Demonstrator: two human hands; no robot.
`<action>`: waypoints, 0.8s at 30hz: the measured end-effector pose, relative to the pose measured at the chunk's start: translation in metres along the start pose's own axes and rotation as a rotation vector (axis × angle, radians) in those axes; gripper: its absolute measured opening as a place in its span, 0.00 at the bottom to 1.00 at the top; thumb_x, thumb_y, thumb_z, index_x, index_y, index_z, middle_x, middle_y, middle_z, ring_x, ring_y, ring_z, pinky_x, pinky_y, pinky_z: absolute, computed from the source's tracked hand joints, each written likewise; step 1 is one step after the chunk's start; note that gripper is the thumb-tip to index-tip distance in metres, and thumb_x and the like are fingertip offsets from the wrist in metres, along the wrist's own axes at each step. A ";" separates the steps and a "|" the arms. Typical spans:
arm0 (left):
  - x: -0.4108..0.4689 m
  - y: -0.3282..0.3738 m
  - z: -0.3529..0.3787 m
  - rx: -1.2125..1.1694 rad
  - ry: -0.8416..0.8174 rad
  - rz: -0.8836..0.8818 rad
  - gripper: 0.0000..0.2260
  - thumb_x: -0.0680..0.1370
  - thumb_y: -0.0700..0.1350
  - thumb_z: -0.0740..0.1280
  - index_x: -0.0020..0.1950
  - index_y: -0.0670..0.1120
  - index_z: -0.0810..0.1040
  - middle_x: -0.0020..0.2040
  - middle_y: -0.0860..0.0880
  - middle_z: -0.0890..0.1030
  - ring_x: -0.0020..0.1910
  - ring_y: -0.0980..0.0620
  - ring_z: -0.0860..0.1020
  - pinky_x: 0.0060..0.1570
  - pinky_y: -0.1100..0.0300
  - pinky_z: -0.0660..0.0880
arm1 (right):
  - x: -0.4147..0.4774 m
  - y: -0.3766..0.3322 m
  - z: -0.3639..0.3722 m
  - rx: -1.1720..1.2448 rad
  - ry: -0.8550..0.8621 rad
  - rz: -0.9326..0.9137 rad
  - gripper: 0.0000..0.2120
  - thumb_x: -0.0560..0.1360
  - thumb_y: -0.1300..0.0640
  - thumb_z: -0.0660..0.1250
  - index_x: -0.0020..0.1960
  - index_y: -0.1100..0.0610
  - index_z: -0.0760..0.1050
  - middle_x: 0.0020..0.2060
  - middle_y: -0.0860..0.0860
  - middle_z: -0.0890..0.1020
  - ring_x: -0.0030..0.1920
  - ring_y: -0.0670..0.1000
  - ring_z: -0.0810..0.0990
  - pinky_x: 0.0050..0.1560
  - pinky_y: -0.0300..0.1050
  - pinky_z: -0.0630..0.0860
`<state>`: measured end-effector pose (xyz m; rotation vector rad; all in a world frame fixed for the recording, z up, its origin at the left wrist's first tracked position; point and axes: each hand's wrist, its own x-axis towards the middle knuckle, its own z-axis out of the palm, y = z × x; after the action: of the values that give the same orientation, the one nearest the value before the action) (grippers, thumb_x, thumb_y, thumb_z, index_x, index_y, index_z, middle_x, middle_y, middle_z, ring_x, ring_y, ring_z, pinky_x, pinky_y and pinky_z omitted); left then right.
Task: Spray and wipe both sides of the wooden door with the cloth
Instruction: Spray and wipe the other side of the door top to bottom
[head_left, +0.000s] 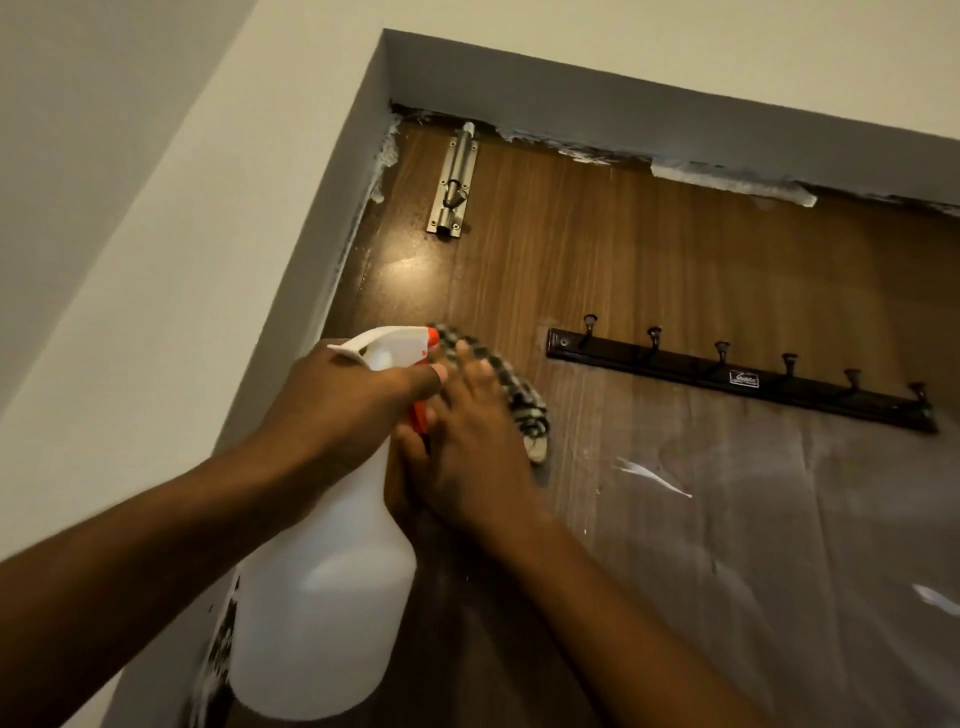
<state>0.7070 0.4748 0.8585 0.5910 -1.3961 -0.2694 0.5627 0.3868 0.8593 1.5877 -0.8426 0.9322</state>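
Observation:
The brown wooden door (649, 260) fills the frame's right half, seen from below and shut in its grey frame. My left hand (343, 405) grips the neck of a white spray bottle (322, 587) with an orange nozzle and trigger, held up in front of the door. My right hand (467, 441) lies just right of the bottle with straight fingers, pressing a black-and-white checked cloth (514, 395) flat against the door's upper left area. Most of the cloth is hidden under the hand.
A metal slide bolt (454, 182) sits near the door's top left corner. A dark hook rail (743, 379) with several hooks is mounted to the right of the cloth. Clear plastic film (753, 545) covers the lower door. A cream wall (130, 260) is on the left.

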 end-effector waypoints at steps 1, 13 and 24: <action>0.000 -0.003 0.002 0.006 -0.007 -0.008 0.21 0.71 0.53 0.72 0.61 0.49 0.75 0.48 0.45 0.80 0.45 0.48 0.78 0.45 0.55 0.74 | -0.011 0.006 -0.001 -0.037 0.001 -0.051 0.25 0.82 0.47 0.60 0.77 0.53 0.64 0.78 0.55 0.63 0.79 0.57 0.56 0.79 0.58 0.51; 0.003 -0.001 0.024 0.162 -0.070 -0.026 0.29 0.70 0.57 0.71 0.66 0.46 0.71 0.52 0.44 0.80 0.52 0.47 0.78 0.48 0.58 0.73 | 0.044 0.040 -0.019 -0.147 -0.049 0.364 0.30 0.84 0.51 0.48 0.81 0.62 0.46 0.80 0.65 0.46 0.80 0.63 0.44 0.80 0.57 0.43; 0.004 0.002 0.032 0.087 -0.040 -0.039 0.25 0.73 0.54 0.68 0.66 0.45 0.70 0.54 0.45 0.76 0.48 0.51 0.74 0.45 0.58 0.69 | -0.048 0.075 -0.021 -0.135 0.112 0.332 0.26 0.81 0.53 0.54 0.78 0.57 0.62 0.78 0.58 0.61 0.79 0.59 0.57 0.78 0.59 0.57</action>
<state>0.6761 0.4664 0.8651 0.6879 -1.4417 -0.2537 0.4723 0.3959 0.8512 1.2889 -1.0858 1.1611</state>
